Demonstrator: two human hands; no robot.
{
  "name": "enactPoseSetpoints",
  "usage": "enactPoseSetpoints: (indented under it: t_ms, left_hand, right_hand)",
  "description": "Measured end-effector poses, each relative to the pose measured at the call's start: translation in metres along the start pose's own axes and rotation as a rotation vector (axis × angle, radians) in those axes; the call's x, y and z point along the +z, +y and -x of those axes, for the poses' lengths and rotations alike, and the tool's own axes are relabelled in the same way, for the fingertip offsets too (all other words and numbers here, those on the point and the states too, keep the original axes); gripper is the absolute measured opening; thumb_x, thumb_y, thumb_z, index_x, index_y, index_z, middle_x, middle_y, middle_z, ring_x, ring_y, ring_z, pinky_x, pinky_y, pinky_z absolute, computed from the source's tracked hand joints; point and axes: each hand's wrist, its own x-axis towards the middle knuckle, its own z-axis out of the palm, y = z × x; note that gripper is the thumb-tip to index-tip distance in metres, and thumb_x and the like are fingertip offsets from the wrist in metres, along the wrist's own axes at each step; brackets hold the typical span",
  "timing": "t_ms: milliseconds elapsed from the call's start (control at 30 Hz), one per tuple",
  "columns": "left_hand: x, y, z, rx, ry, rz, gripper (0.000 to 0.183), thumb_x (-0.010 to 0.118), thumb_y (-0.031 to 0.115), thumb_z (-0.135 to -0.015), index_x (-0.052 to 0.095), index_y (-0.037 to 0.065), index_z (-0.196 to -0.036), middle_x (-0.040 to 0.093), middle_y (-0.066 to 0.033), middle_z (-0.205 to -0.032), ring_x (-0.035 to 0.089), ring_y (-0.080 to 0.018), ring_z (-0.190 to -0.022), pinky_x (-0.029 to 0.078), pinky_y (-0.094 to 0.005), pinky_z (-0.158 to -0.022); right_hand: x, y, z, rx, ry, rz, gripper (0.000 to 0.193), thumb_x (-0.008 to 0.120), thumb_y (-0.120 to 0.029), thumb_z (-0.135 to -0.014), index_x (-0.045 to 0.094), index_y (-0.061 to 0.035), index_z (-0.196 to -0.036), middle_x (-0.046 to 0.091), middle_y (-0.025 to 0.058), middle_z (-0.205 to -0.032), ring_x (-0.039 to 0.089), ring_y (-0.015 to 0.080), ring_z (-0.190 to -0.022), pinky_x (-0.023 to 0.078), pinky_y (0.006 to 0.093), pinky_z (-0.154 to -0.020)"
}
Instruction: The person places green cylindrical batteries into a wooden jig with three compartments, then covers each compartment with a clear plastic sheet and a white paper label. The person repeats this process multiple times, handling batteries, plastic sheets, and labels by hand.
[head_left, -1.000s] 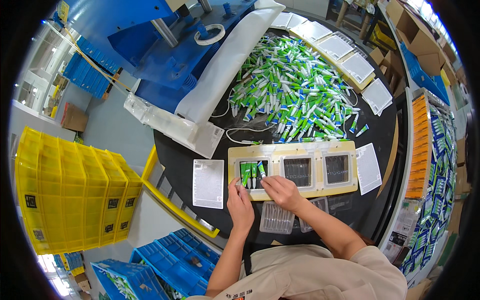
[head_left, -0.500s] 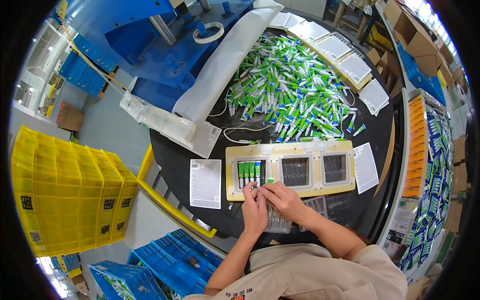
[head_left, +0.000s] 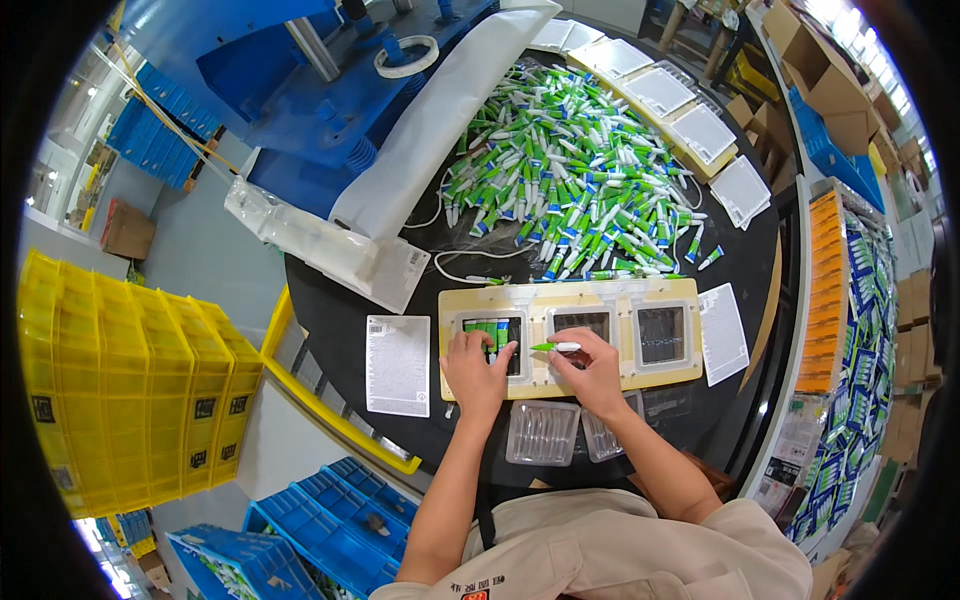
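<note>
A cream-yellow fixture with three windows lies on the black table in front of me. In its left window several small green-and-white tubes lie side by side in a clear blister. My left hand rests over that window, thumb and fingers apart, the fingertips on the tubes and partly hiding them. Between the fingertips of my right hand is one small tube, held level above the fixture, its green end pointing left. The middle window, partly behind that hand, and the right window show clear blisters without tubes.
A big heap of tubes covers the table's far side. Clear blister trays lie near me. White printed cards flank the fixture. A blue press stands far left, yellow crates left, blue crates lower left.
My hands were together at the fixture's front edge and are now apart. The left moved onto the tubes in the left window; the right moved right and up with a tube.
</note>
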Motion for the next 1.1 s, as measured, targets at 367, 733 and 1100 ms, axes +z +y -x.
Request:
enactPoseSetpoints:
  t_ms: [367,733,1100]
  left_hand:
    - [-0.009,-0.010,0.001,0.013,-0.018,0.197,0.016,0.079,0.010,-0.082,0.069,0.005,-0.094,0.060,-0.0075,-0.083,0.059,-0.0237,-0.072,0.042,-0.0374,-0.071]
    - [-0.023,-0.010,0.011,0.166,0.010,0.087,0.030,0.076,0.014,-0.086,0.071,0.007,-0.115,0.066,-0.0111,-0.116,0.061,-0.0300,-0.112,0.045,-0.0450,-0.096]
    - [-0.031,-0.017,0.022,0.342,-0.324,-0.093,0.049,0.062,0.023,-0.099,0.054,0.007,-0.145,0.049,-0.0105,-0.154,0.040,-0.0327,-0.146,0.024,-0.0584,-0.121]
  right_hand:
    - [0.013,0.016,-0.010,-0.628,-0.028,0.508,0.036,0.071,0.005,-0.076,0.071,-0.0001,-0.112,0.067,0.0159,-0.112,0.069,0.0309,-0.095,0.059,0.0352,-0.078]
    - [0.024,0.035,-0.013,-0.836,-0.131,0.792,0.042,0.067,-0.001,-0.074,0.067,0.0083,-0.115,0.065,0.0198,-0.116,0.068,0.0327,-0.092,0.058,0.0389,-0.080]
    - [0.033,0.028,-0.006,-0.700,-0.121,0.891,0.038,0.061,-0.008,-0.082,0.066,0.0069,-0.117,0.064,0.0167,-0.126,0.059,0.0322,-0.118,0.047,0.0458,-0.103]
